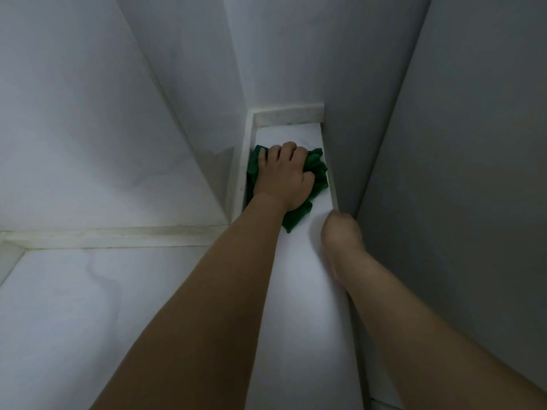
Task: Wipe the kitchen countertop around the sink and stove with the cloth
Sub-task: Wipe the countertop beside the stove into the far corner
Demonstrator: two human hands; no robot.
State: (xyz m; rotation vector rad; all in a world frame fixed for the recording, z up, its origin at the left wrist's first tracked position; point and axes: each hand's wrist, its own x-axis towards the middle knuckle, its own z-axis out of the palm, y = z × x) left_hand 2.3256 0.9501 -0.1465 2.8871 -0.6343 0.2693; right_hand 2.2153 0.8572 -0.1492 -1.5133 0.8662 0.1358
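**Deep in the narrow corner: cloth at work, most of the job out of sight**

From the head view, at the far end of a narrow strip of white countertop (299,291) squeezed between a tiled wall (88,113) and a tall grey panel (458,173), my left hand (284,176) lies on top of the green cloth (316,173); my fingers (276,153) are curled over the bunched fabric, gripping it and pressing it down onto the surface, knuckles up; the cloth is crumpled, not flat, with folds spilling out to the right of my hand and a tail trailing back toward me; its left edge sits against the raised white lip (245,161) along the wall side, and the back lip of the recess lies just beyond my fingertips.

My right hand (343,235) is blurred, close to the grey panel at the right edge of the strip; I cannot tell whether its fingers are spread or curled, nor whether it touches the counter or the panel; it holds nothing that I can see.

As for progress, I judge that I am mid-wipe in this back corner; the wider stretch of counter at the lower left shows faint wavy marks that may be damp streaks, though I cannot say for sure; neither sink nor stove shows in this view, so how much of the area around them is done, I cannot tell; the strip nearest the back lip looks not yet reached by the cloth.
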